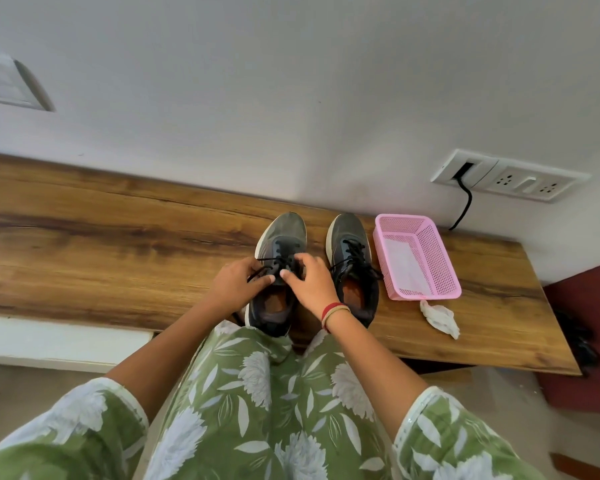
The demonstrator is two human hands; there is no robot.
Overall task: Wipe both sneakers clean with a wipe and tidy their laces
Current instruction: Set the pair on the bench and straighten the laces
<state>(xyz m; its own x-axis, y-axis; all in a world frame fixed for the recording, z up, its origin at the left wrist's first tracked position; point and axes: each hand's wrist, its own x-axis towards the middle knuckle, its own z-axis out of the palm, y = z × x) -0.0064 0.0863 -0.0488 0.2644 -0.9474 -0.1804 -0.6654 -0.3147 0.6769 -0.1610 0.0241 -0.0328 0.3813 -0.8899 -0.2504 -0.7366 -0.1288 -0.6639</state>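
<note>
Your laces (pixel 280 264) are thin, limp black cord on the left sneaker (pixel 278 271), which stands at the counter's (pixel 118 237) near edge; pinch them close to the knot, since loose ends will likely slip. Your left hand (pixel 238 282) and right hand (pixel 310 278) are each closed on a strand. The right sneaker (pixel 354 265) stands beside it, then the pink basket (pixel 426 258) and a crumpled wipe (pixel 440 318).

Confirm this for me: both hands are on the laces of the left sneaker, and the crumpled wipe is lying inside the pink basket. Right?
Not quite. Both hands are on the left sneaker's laces, but the crumpled wipe lies on the wooden bench, just outside the pink basket. The head view shows it.
</note>
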